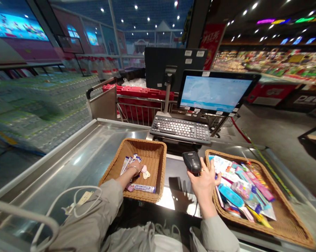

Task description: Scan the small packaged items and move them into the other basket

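Tan wicker made up both shallow baskets, one to each side just below the black computer keyboard [180, 128]. The left hand [133, 171] curled down inside the left tan wicker basket [147, 148], over about four slim blue-and-white packets [127, 165]. Its fingertips were hidden, so I could not tell whether it gripped anything. One long blue-and-white packet [143, 188] lay near the basket's front rim, below that hand. The narrowly closed right hand [203, 178] held one black handheld barcode scanner [191, 162], just below the keyboard. The right tan wicker basket [278, 224], right of the keyboard, held a heap of bright packaged goods [241, 192], too overlapped to count. One lit computer monitor [214, 93] stood just beyond the keyboard, its screen too washed out to read.
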`<state>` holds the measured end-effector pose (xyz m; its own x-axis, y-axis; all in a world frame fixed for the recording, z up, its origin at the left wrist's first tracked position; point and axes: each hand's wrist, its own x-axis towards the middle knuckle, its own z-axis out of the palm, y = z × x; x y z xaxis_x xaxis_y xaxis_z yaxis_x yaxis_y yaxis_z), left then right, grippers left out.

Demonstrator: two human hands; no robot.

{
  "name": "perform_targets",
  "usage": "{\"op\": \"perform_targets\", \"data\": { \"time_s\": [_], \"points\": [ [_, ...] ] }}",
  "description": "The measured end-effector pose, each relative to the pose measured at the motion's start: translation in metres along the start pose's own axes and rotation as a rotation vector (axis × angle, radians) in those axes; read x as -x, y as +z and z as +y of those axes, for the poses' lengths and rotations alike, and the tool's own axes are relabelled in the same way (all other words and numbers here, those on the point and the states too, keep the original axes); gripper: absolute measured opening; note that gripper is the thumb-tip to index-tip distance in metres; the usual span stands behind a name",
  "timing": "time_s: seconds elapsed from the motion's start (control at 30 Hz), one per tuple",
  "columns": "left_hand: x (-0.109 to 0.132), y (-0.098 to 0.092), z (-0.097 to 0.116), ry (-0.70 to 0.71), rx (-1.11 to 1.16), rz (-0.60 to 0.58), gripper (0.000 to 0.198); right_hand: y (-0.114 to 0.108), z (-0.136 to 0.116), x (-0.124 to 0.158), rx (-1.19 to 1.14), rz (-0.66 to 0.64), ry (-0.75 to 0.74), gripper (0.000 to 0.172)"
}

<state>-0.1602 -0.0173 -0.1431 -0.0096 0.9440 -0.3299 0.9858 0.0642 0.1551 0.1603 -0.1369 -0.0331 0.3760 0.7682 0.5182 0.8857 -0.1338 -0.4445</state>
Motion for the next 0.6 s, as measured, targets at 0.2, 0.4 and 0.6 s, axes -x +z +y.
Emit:
{"op": "perform_targets", "data": {
  "time_s": [0.2, 0.4, 0.6],
  "points": [
    [-0.007, -0.006, -0.019, 0.39, -0.153, -0.02, 0.063, 0.002, 0.002, 0.001, -0.014, -0.006, -0.01, 0.039],
    [-0.015, 0.007, -0.024, 0.568, -0.317, -0.026, 0.062, 0.001, 0.005, 0.004, -0.01, -0.015, -0.004, 0.037],
    [-0.009, 0.007, -0.018, 0.587, -0.353, 0.006, 0.041, -0.003, 0.01, 0.005, 0.025, 0.024, 0.005, 0.038]
  ]
}}
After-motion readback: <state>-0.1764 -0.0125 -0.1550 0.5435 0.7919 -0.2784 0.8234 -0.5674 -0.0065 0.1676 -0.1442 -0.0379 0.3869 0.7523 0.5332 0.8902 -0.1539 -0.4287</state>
